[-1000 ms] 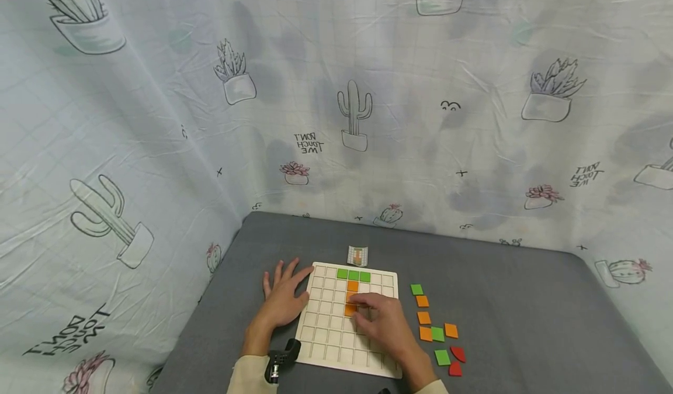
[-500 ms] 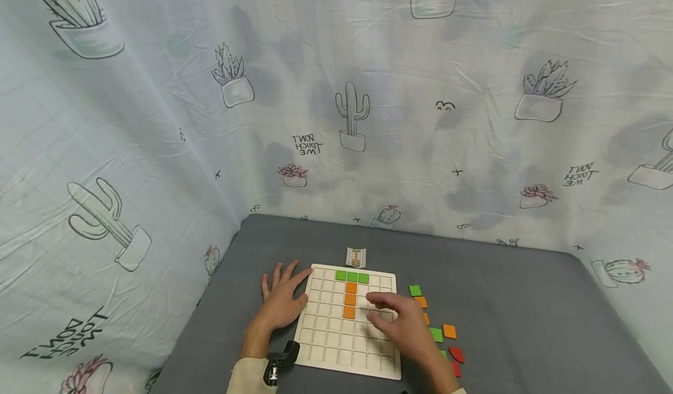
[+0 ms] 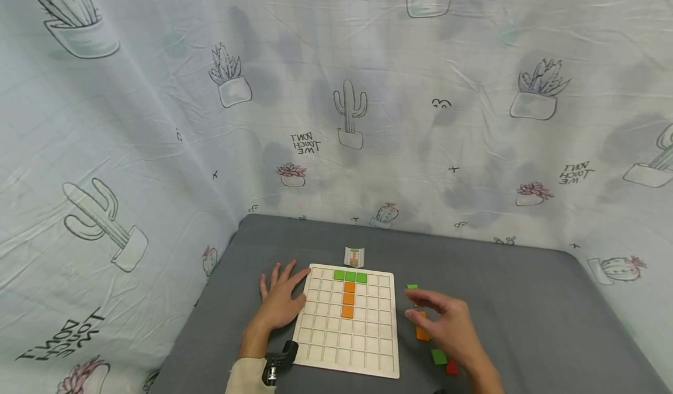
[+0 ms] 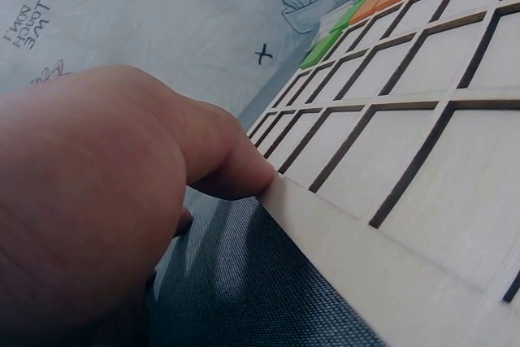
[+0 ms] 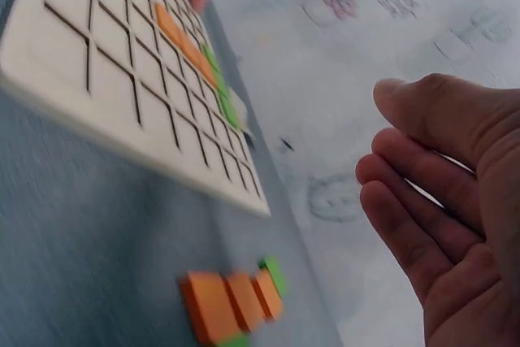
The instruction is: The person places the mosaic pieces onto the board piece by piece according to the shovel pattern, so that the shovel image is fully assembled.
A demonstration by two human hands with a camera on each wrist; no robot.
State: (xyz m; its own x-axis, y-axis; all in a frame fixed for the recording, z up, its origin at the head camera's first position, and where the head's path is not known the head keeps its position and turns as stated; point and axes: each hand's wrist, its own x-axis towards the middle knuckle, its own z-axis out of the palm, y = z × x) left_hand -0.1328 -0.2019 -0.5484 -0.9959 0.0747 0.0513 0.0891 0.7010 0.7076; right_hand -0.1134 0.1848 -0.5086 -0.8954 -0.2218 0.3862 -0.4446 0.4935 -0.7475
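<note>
A pale wooden grid board (image 3: 315,338) lies on the table. In its far row sit three green square tiles (image 3: 350,276), and three orange tiles (image 3: 349,299) run down from the middle one. My left hand (image 3: 280,306) rests spread at the board's left edge; the left wrist view has the thumb (image 4: 244,170) touching the wooden border (image 4: 325,237). Right of the board my right hand (image 3: 447,324) hovers over loose tiles, thumb and fingers apart with nothing between them. Under it show orange tiles (image 3: 422,333), a green tile (image 3: 439,356) and a red piece (image 3: 452,367), partly hidden.
Behind the board lies a small printed card (image 3: 354,257) with a grid pattern. The grey table (image 3: 505,283) meets a cactus-print curtain (image 3: 294,90) at the back and sides. A black wrist strap (image 3: 281,359) sits on the left arm near the board's near corner.
My right hand has drawn away from the lowest orange tile on the board and moved right, over the loose tiles. The left hand has stayed at the board's edge.
</note>
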